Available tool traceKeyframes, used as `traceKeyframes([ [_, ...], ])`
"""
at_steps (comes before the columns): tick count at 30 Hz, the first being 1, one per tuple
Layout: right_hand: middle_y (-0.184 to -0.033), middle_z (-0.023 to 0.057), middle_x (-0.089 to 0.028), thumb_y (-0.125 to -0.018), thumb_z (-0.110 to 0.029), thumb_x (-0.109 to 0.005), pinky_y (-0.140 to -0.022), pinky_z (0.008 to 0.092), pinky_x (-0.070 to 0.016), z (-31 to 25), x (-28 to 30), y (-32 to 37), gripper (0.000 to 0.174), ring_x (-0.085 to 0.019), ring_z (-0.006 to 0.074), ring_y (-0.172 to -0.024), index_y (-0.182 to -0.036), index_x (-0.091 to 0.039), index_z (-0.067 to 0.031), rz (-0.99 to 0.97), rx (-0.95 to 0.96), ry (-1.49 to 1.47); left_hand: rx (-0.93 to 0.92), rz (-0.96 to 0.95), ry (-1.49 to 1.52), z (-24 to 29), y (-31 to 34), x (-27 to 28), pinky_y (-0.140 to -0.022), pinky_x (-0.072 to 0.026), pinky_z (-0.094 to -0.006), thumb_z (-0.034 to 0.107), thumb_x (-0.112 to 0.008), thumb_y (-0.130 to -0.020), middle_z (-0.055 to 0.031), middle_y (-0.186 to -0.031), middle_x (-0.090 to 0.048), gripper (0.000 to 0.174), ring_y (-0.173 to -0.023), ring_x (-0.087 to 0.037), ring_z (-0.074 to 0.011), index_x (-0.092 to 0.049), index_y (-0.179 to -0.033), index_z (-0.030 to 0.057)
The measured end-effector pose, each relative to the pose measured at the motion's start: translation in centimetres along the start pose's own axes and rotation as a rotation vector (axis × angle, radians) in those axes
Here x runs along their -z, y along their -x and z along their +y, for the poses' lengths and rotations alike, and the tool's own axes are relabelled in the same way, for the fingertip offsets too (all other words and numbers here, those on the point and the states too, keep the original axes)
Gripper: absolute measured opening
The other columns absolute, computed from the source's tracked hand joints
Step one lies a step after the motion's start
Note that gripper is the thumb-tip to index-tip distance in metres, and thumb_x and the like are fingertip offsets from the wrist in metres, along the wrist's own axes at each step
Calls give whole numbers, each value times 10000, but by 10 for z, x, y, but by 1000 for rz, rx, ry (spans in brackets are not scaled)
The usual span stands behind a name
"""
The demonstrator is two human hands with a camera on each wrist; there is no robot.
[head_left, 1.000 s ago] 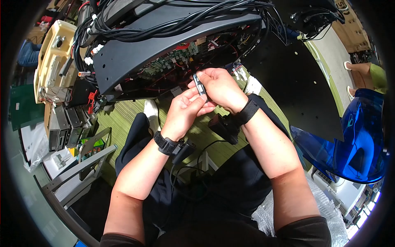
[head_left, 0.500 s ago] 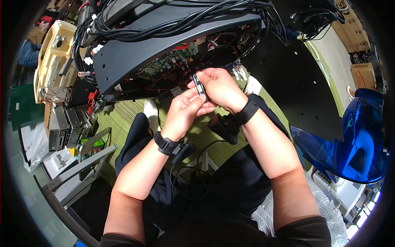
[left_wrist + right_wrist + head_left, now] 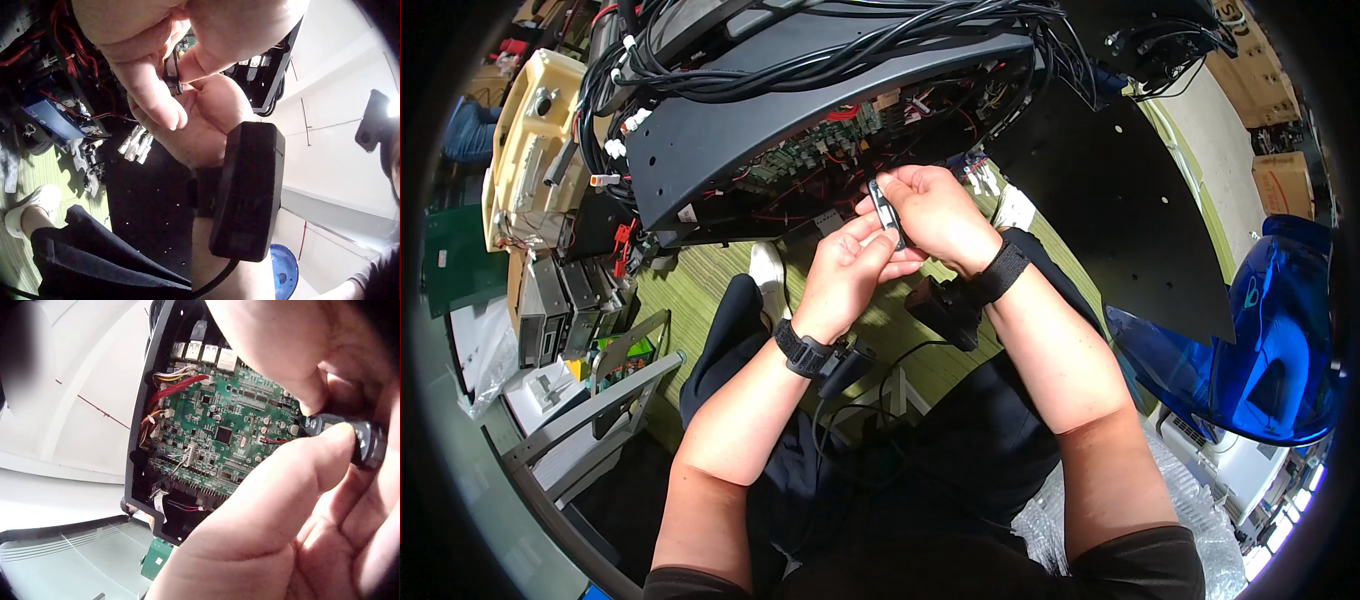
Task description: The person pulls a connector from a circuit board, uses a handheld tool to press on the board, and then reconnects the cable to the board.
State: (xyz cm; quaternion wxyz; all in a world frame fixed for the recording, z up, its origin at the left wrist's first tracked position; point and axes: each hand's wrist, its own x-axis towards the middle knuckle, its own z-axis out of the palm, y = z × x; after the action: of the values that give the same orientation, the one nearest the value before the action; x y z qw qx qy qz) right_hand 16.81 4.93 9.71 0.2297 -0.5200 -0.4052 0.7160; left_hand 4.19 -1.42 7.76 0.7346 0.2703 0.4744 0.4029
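Observation:
Between my two hands is a small, dark oblong device point(image 3: 885, 212) with a pale strip along its face. Thumb and fingers of my left hand point(image 3: 847, 268) pinch its near end. My right hand point(image 3: 940, 212) holds the far end between thumb and fingers. The right wrist view shows the black casing point(image 3: 369, 447) close up, partly covered by a thumb. Just beyond the hands is a black housing point(image 3: 730, 140), open toward me, with a green circuit board point(image 3: 231, 425) and wires inside.
Thick black cables point(image 3: 820, 75) run across the housing top. A black panel point(image 3: 1100, 210) with small holes stands at right, beside a glossy blue shell point(image 3: 1270, 340). A beige casing point(image 3: 535, 150) and metal boxes point(image 3: 545, 310) are at left. Bubble wrap point(image 3: 1190, 500) lies at lower right.
Both hands keep their grip on the device and stay almost still. At the far right, another person's legs have gone out of view, and a cardboard box shows there.

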Motion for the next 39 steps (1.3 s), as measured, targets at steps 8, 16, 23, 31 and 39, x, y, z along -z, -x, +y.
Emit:
traceKeyframes([
  [8,-836,99,-651,-955,-179,-418,-616,257,-504,3,1,-2,286,-613,129,-685,-931,-591,48,-1,13,8,5,-8,17,0,0,1,-753,-534,-231,92,-448,-933,-79,-978,-628,285,-796,-633,-124,-491,-1190,-24],
  [16,-852,104,-648,-955,-171,-415,-624,263,-510,1,-1,-1,275,-615,133,-689,-939,-579,50,10,2,-11,-1,-11,-3,2,1,1,-764,-535,-236,83,-440,-932,-79,-995,-625,289,-803,-631,-123,-486,-1196,-26],
  [23,-809,96,-642,-956,-175,-413,-624,263,-507,2,-1,0,283,-609,129,-685,-921,-585,47,-10,28,20,7,-17,15,2,3,0,-764,-534,-240,90,-440,-932,-76,-987,-622,289,-801,-625,-117,-489,-1192,-28],
  [31,-793,91,-641,-955,-178,-414,-618,263,-499,0,-3,0,297,-602,124,-673,-909,-597,51,3,33,17,5,-9,-2,2,2,3,-775,-531,-243,97,-436,-934,-76,-995,-619,299,-817,-621,-118,-487,-1198,-35],
  [39,-787,89,-643,-955,-181,-414,-615,263,-497,0,-4,2,300,-599,120,-664,-903,-603,46,16,45,35,18,-3,6,1,2,2,-775,-532,-246,93,-434,-933,-78,-996,-618,295,-822,-622,-121,-488,-1192,-38],
])
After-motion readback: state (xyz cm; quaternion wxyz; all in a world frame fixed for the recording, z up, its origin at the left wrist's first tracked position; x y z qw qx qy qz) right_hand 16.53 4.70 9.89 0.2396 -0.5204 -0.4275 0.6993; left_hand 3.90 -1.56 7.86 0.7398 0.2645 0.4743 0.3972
